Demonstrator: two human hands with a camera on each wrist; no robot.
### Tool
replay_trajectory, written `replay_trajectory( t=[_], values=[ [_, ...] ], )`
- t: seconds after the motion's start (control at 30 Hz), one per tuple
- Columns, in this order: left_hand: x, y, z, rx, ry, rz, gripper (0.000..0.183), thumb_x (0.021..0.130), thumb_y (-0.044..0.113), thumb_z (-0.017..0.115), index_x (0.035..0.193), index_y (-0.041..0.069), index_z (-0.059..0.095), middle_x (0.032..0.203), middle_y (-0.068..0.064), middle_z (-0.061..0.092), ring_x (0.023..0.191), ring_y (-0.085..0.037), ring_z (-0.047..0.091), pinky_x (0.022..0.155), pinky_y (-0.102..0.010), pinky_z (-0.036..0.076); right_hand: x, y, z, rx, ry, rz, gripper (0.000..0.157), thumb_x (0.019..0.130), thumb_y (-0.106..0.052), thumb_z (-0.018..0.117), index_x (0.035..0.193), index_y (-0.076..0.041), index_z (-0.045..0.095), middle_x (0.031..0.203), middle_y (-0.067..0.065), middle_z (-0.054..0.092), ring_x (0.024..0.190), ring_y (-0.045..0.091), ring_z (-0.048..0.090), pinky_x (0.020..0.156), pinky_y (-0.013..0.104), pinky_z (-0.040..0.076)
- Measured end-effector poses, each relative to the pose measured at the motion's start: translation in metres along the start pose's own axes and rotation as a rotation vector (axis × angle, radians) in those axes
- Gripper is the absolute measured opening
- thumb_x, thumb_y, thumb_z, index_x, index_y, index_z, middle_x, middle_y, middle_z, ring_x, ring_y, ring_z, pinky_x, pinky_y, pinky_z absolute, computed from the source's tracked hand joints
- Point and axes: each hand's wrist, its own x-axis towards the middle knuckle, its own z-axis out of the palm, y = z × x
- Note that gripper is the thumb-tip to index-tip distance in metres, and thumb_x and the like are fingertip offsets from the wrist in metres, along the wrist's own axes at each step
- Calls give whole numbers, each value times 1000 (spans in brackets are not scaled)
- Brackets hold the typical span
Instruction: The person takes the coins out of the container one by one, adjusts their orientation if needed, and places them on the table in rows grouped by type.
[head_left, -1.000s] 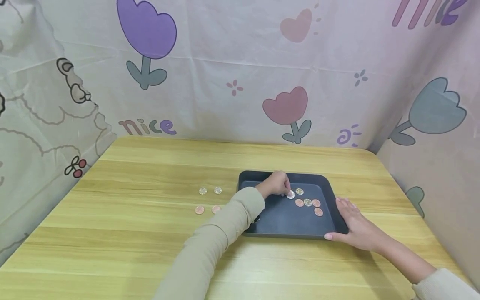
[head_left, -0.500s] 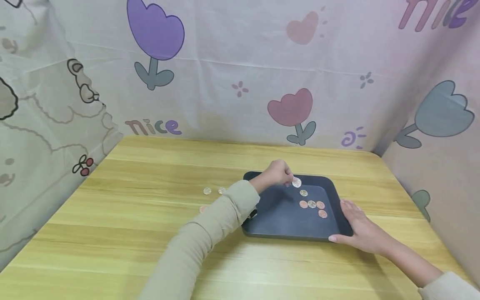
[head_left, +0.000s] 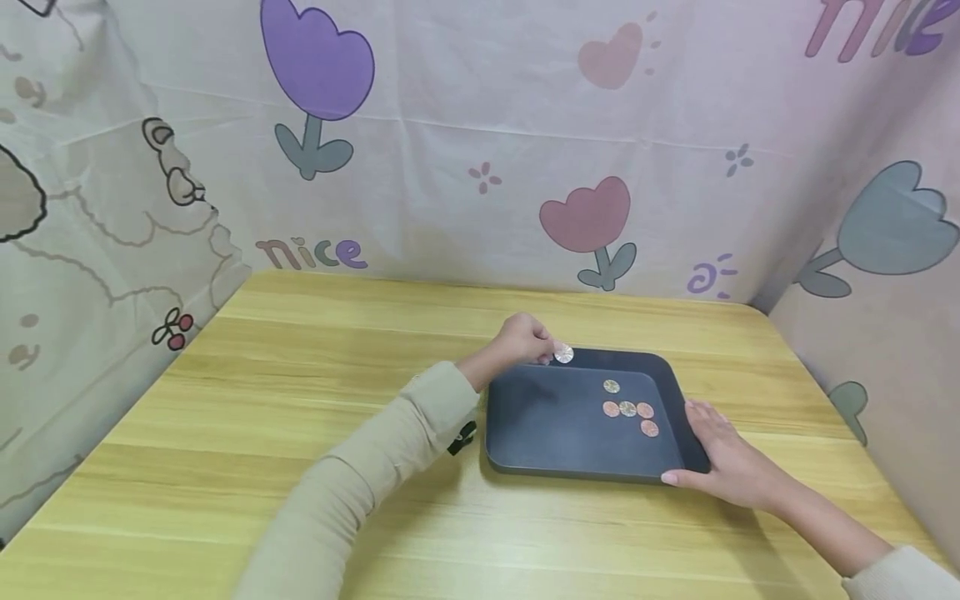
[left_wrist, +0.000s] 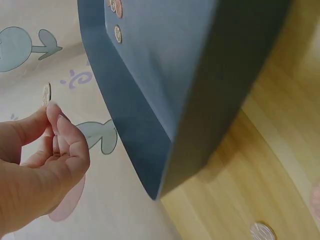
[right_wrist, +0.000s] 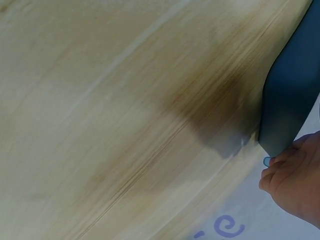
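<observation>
My left hand [head_left: 525, 340] pinches a silvery coin [head_left: 564, 354] between thumb and fingertips, raised over the back rim of a dark grey baking tray [head_left: 551, 433]. The left wrist view shows this coin [left_wrist: 46, 94] held on edge, apart from the tray. On the tray's right half lie a gold-toned coin [head_left: 611, 387], a row of coppery and gold-toned coins [head_left: 627, 409], and a coppery coin [head_left: 649, 428] in front. My right hand [head_left: 723, 458] rests against the tray's right side, fingers extended along the wall and thumb at the front corner.
Left of the tray, a silvery coin [left_wrist: 263, 231] lies on the wooden table [head_left: 225, 400]; my left sleeve [head_left: 375, 450] covers that area in the head view. A patterned cloth [head_left: 450, 100] hangs behind the table and along its sides.
My left hand has lifted the silvery coin off the tray and carried it up and left, toward the back rim. The right hand stays at the tray's side.
</observation>
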Motion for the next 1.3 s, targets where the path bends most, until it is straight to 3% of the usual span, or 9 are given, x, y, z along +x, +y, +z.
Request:
replay_trajectory(
  t=[0.1, 0.27, 0.53, 0.83, 1.07, 1.13, 1.3],
  values=[
    [-5, -5, -8, -33, 14, -3, 18, 87, 8, 62, 81, -7, 69, 57, 1, 56, 51, -6, 50, 50, -13, 43, 0, 1, 0, -5, 8, -8, 106, 73, -46, 73, 139, 17, 18, 143, 39, 20, 132, 54, 18, 113, 56, 7],
    [-13, -17, -20, -53, 48, -8, 18, 87, 8, 61, 80, -7, 69, 66, -9, 66, 51, -4, 51, 52, -14, 45, -1, 1, 1, -10, 11, -9, 105, 74, -46, 72, 139, 17, 19, 144, 38, 20, 132, 54, 18, 116, 45, -1],
    [-30, -37, -37, -70, 117, -41, 19, 88, 12, 63, 79, -4, 68, 67, -6, 66, 59, -12, 59, 53, -15, 46, 0, 0, 1, 4, 12, -16, 105, 72, -44, 74, 140, 15, 19, 143, 38, 22, 132, 55, 18, 108, 63, 12],
    [-48, -67, -59, -79, 160, -46, 20, 89, 11, 61, 78, -5, 65, 81, -17, 69, 66, -16, 63, 60, -20, 51, 0, 0, 2, -8, 18, -11, 105, 73, -44, 73, 139, 16, 19, 143, 39, 21, 131, 55, 18, 111, 58, 8],
    [-66, -93, -77, -22, 164, -46, 21, 91, 12, 57, 84, -6, 64, 74, -11, 65, 71, -24, 64, 64, -27, 53, 1, 0, 3, -9, 6, -11, 106, 72, -45, 74, 138, 17, 19, 143, 39, 22, 131, 56, 19, 108, 62, 12],
    [-70, -101, -82, 9, 167, -45, 21, 92, 13, 56, 84, -5, 63, 71, -9, 63, 67, -22, 61, 62, -27, 52, 1, 0, 2, -7, -1, -4, 106, 73, -45, 73, 139, 17, 19, 143, 39, 21, 131, 55, 18, 109, 61, 11],
    [-80, -123, -94, 63, 204, -70, 24, 93, 13, 55, 79, -5, 63, 71, -9, 63, 59, -10, 46, 51, -18, 36, 0, 0, 1, -3, -13, 6, 107, 74, -46, 72, 139, 18, 17, 143, 40, 18, 132, 55, 16, 111, 59, 7]
  ],
)
